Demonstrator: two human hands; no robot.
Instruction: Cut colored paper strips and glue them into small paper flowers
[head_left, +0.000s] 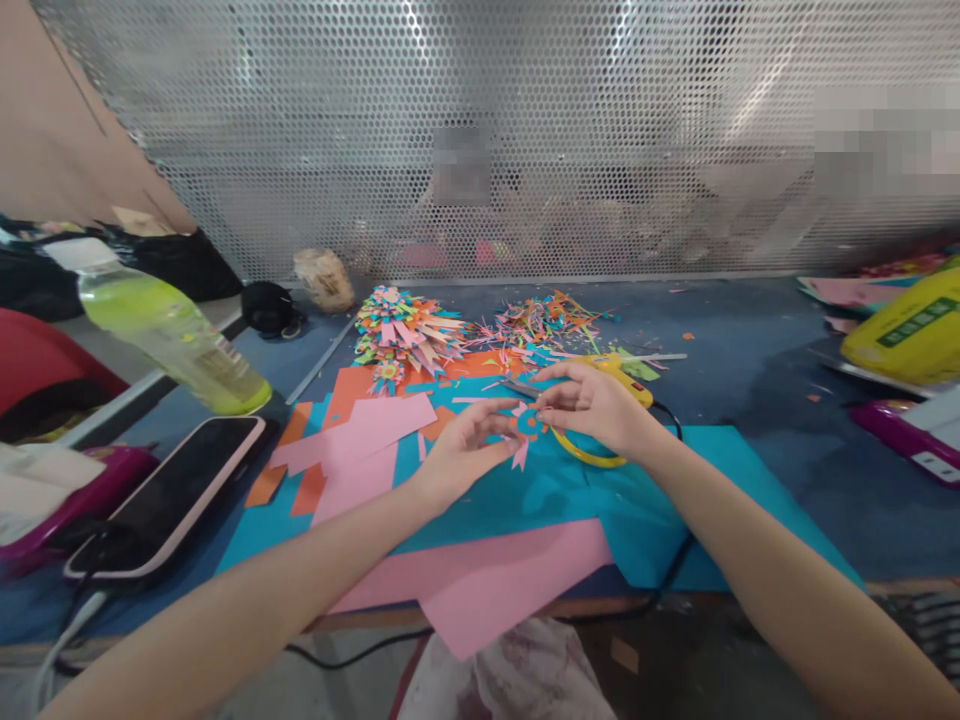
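Between my hands is a small paper rosette, with blue, orange and pink pieces and a notched pink tail hanging down. My left hand pinches its left edge between thumb and fingers. From the other side, the curled fingers of my right hand close on its upper right edge. Scissors with yellow handles lie under my right hand, blades pointing away to the left. Behind that hand rests a yellow glue gun, partly hidden. Blue paper sheets and pink paper spread beneath.
Finished rosettes are piled behind, beside a heap of paper shreds. At left are a drink bottle and a phone on a cable. A yellow packet lies right. A perforated metal panel closes the back.
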